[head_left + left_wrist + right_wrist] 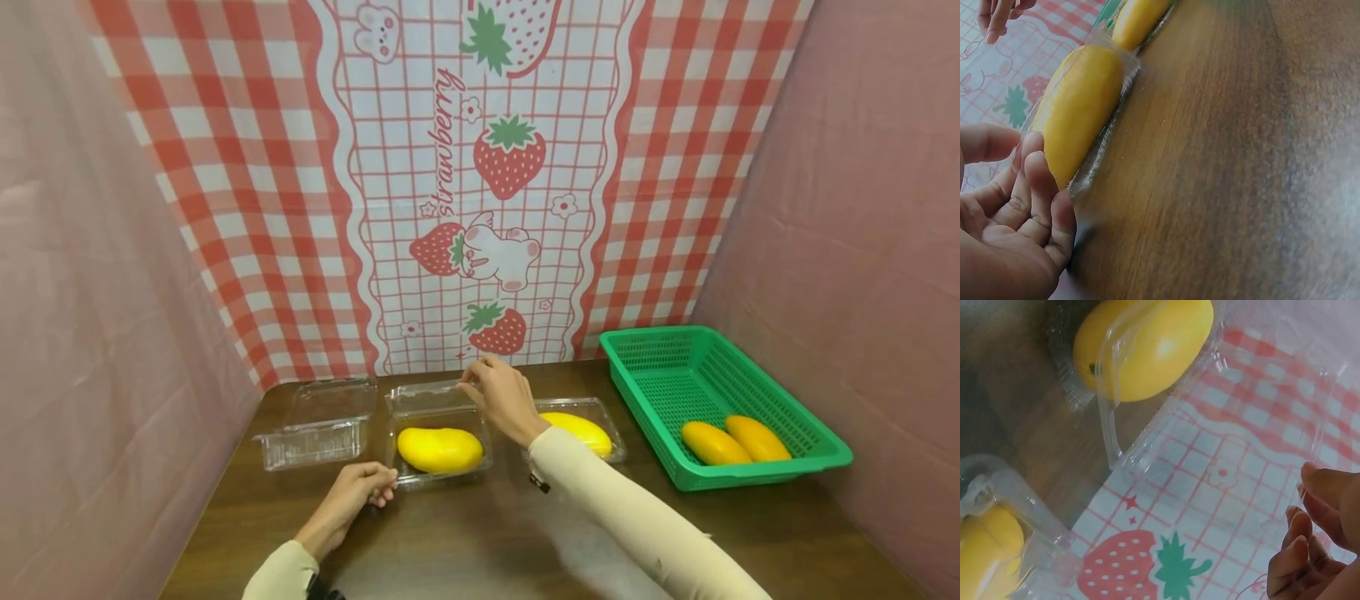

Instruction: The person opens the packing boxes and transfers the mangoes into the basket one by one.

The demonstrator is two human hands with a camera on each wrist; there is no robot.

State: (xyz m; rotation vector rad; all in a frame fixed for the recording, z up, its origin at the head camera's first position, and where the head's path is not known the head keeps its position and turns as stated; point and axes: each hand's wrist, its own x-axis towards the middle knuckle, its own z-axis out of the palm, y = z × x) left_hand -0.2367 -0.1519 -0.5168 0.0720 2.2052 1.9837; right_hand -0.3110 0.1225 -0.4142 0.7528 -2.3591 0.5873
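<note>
Nearest me, the dark brown wood-grained table [435, 550] runs beneath my cream sleeves [622, 508]. My left hand [356, 492] is at the front left corner of a clear plastic hinged box [420, 419], thumb and fingertips drawn almost together on its thin rim. A smooth, bright yellow mango [440, 451] lies on its side within that box. Farther in, my right hand [502, 400] reaches over to the right end of the box's raised transparent lid [427, 398], and I pinch the edge between thumb and fingers, with hardly any gap between them. To the left of this box stands a second clear plastic box [315, 444], its lid swung back behind it. On the right, partly hidden by my right wrist, a third clear box [595, 407] contains another yellow mango [581, 431]. Beyond it to the right sits a green, slatted plastic basket [690, 400], where two orange-yellow mangoes [716, 443] lie side by side at the near end. Behind everything hangs a red-and-white checked cloth [487, 208] printed with strawberries, flanked by pale pink drapes [847, 208].
</note>
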